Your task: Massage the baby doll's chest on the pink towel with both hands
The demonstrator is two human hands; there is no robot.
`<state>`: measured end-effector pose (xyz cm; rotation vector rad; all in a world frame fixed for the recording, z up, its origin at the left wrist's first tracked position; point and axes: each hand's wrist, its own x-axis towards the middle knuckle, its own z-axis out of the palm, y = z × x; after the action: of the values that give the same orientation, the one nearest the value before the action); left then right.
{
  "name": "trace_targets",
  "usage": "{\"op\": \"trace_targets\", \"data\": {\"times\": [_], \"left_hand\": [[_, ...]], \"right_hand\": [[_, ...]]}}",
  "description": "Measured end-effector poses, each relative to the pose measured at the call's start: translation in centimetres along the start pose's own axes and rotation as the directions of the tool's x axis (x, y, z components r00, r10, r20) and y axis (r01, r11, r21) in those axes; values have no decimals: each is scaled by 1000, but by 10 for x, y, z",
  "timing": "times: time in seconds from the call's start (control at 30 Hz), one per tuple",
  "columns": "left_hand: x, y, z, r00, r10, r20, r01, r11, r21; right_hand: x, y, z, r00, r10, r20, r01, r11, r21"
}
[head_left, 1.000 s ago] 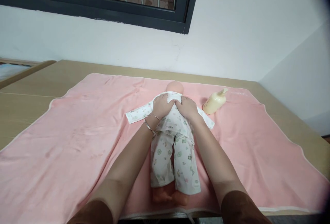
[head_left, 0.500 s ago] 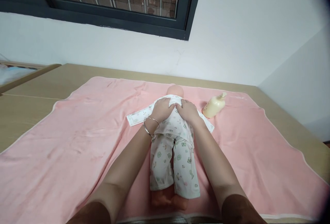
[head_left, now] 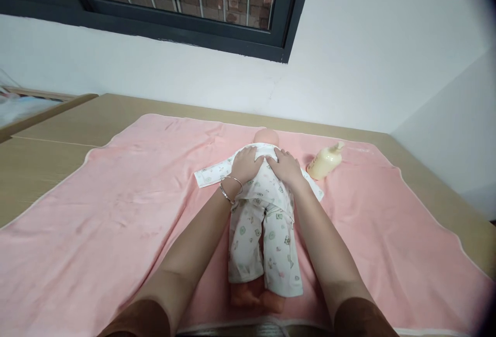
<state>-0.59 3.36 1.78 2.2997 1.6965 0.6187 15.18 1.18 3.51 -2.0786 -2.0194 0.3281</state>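
Observation:
A baby doll in white printed pyjamas lies stretched out on a pink blanket, its head at the far end and its bare feet towards me. Flat on the left side of its upper body rests my left hand, with bangles at the wrist. My right hand lies in the same way on the right side. Both hands are open, the thumbs pointing inwards and close together. The doll's sleeves spread out to either side beyond my hands.
A cream pump bottle leans on the blanket, right of the doll. Under the blanket is a wooden table standing against a white wall. A dark-framed window is above, and a wooden-edged bed or tray at far left.
The view has shifted slightly, so everything sits a little further right. My hands stay on the doll's upper body, the fingers a bit more spread.

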Motion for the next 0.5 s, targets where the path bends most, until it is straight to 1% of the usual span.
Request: {"op": "trace_targets", "data": {"times": [0.07,0.1,0.2,0.27,0.33,0.4,0.5], "left_hand": [[1,0,3,1000,6,0,-6,1000,19],[0,2,2,1000,21,4,-21,999,26],[-7,13,-12,998,58,32,-60,997,39],[-12,19,-24,996,36,80,-41,998,55],[-14,21,-31,993,-2,121,-5,998,61],[-12,18,-31,990,-42,136,37,998,41],[-6,8,-21,990,-74,120,75,997,1]], "right_hand": [[2,1,3,1000,24,-8,-24,1000,-5],[1,-1,3,1000,28,-5,-28,1000,-14],[-12,-12,-3,1000,-17,2,17,997,-74],[-22,-20,-9,998,-63,14,65,989,-131],[-28,-24,-15,996,-82,44,88,983,-163],[-27,-22,-16,995,-70,76,81,985,-150],[-16,-12,-13,996,-19,84,27,996,-86]]}}
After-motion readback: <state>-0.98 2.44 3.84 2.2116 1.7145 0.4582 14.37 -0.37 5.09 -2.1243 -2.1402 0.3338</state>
